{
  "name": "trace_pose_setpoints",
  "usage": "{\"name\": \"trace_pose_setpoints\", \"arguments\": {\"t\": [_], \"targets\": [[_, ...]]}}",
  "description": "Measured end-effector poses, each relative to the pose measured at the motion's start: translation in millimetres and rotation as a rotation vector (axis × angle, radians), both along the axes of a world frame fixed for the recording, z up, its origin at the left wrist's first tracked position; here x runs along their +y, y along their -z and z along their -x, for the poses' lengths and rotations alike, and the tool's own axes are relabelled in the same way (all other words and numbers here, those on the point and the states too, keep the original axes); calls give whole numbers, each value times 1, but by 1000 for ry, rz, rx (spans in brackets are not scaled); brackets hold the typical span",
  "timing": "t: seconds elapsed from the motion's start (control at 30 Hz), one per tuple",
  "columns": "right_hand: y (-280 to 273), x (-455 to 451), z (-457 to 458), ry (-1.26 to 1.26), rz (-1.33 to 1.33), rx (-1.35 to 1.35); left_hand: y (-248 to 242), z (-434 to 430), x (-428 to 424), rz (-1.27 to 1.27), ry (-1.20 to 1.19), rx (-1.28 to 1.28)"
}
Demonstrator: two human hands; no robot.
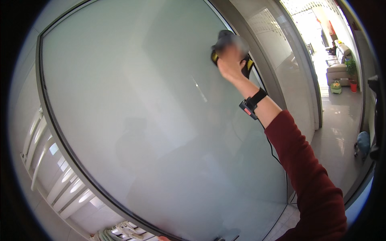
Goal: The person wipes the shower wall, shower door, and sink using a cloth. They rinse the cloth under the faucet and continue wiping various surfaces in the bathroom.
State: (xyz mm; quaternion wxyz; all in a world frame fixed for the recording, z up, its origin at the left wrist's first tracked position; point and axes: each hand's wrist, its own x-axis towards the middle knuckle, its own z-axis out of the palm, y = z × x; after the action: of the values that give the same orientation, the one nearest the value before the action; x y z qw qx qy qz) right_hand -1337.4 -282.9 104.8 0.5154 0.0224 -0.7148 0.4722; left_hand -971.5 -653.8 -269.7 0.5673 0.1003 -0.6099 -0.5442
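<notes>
My right hand (230, 66) is raised to the upper right part of a large frosted glass panel (135, 99) in a dark frame. It grips a black and yellow item (215, 57) against the glass, close to the frame. A blurred patch covers the fingers and much of that item, so its exact kind is unclear. A black band with a small device (249, 107) circles my right wrist. Of my left hand (163, 238), only a small bit shows at the bottom edge, by the panel's lower frame; its grip is hidden.
White curved bars of a rack (57, 186) line the wall at left. A coiled hose (105, 235) lies at the bottom left. Dark metal hardware (227, 239) shows at the bottom. Past the doorway are a sofa (337, 70), a potted plant (351, 67) and a blue object (363, 143).
</notes>
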Motion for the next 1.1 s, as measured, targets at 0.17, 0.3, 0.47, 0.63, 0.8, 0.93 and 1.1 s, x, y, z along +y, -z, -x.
{"name": "trace_pose_setpoints", "arguments": {"t": [0.17,0.3,0.47,0.63,0.8,0.93,1.1], "targets": [[-4,-106,-114,125,-264,750,8,1,-10,-23,28,-33],[8,-212,-207,-205,-412,800,14,0,-17,-40,32,-47],[103,-224,-258,-522,-612,951,21,6,-13,-44,-107,-109],[120,-191,-223,-556,-778,1107,15,3,-1,-67,-87,-51],[74,-136,-151,-229,-585,863,0,-9,16,-135,-10,63],[48,-50,-70,-101,-291,658,-16,-13,37,-176,47,150],[111,34,15,-82,-139,275,-29,-24,71,92,-193,-123]]}}
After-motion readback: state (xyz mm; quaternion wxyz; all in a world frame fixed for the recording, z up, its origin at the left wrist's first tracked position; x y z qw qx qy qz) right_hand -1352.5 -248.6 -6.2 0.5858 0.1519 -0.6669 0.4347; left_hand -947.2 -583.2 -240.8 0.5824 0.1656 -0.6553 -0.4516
